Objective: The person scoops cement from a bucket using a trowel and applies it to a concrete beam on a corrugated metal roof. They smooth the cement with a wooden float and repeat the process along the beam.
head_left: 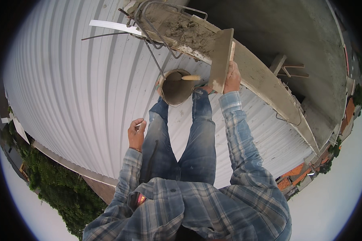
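Note:
My right hand (232, 78) is closed round the handle of a long, cement-coated hand float (221, 60), held upright at the edge of the concrete ledge (255, 72). My left hand (136, 134) hangs over the metal roof, fingers loosely curled and a little apart, with nothing visible in it. Between my feet stands a mortar-stained bucket (177, 96). A tool's pale wooden handle (191, 78) sticks out over its rim; the rest of that tool is mostly hidden in the bucket. Rough wet mortar (189, 32) covers the ledge left of the float.
Bent steel bars (149, 28) stick out of the ledge at upper left, beside a white strip (116, 26). Corrugated metal roofing (84, 92) lies underfoot. Beyond the ledge is a deep grey recess (309, 44) with timber pieces (287, 68). Trees (60, 193) show beyond the roof edge.

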Demonstrator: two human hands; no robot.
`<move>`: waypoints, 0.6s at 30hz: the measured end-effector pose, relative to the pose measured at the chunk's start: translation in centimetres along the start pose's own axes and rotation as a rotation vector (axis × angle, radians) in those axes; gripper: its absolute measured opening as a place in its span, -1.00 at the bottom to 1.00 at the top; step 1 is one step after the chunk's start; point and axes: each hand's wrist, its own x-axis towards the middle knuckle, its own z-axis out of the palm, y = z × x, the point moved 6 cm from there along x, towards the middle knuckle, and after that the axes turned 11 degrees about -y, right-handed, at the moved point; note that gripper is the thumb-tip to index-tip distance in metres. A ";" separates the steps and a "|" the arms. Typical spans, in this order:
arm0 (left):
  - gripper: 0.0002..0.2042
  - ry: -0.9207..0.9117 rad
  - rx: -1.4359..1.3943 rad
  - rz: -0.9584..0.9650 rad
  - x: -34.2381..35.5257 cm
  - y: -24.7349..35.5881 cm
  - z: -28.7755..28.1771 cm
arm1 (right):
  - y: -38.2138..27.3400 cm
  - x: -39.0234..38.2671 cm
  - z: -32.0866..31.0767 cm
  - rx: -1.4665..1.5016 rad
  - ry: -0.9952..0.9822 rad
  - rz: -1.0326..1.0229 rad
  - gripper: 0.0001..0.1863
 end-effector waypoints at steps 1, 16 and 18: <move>-0.65 -0.001 0.014 0.021 0.1 0.2 0.0 | 0.0 0.0 -0.5 0.015 0.033 -0.043 -0.41; -0.65 0.001 0.007 0.020 0.2 -0.4 -0.9 | 5.6 -1.0 -5.0 -0.330 0.261 0.073 -0.50; -0.65 0.021 0.024 0.020 0.0 -0.6 -1.3 | 5.5 0.1 -3.3 -0.377 0.246 0.085 -0.48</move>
